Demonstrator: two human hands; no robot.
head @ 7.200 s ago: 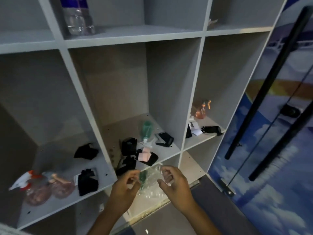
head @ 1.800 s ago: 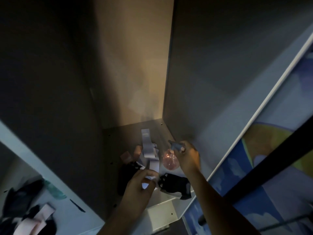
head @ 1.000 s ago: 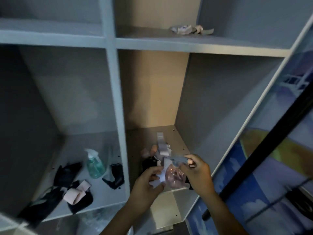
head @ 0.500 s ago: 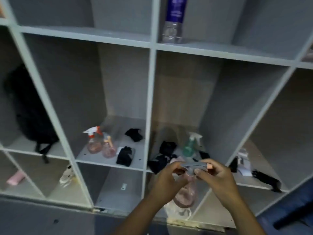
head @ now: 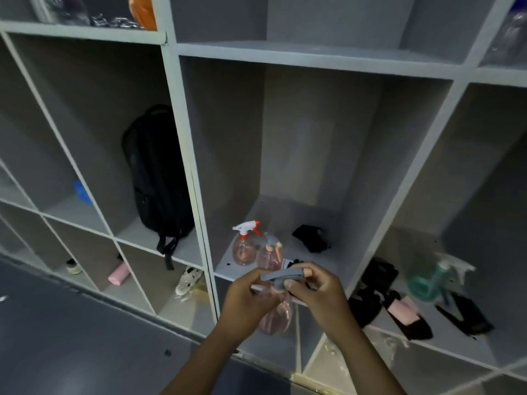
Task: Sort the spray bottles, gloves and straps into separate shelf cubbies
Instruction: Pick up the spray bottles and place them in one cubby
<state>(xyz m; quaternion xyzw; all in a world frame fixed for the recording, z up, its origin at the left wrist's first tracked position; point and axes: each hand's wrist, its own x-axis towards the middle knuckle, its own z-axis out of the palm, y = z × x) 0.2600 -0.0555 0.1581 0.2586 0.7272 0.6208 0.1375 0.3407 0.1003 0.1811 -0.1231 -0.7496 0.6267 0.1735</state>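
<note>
- We are holding a pink spray bottle (head: 276, 312) in front of the shelf (head: 313, 54): our left hand (head: 246, 299) is curling round its neck, and our right hand (head: 316, 292) is pinching the grey trigger head (head: 281, 274), probably to steady it.
- We are carrying it toward the middle cubby (head: 310, 223), judging by the two pink bottles (head: 255, 249) standing there already.
- A black glove (head: 310, 238) is lying behind them, so that cubby is still mixed.
- A green bottle (head: 425, 283) is waiting in the right cubby among dark gloves (head: 370, 297).
</note>
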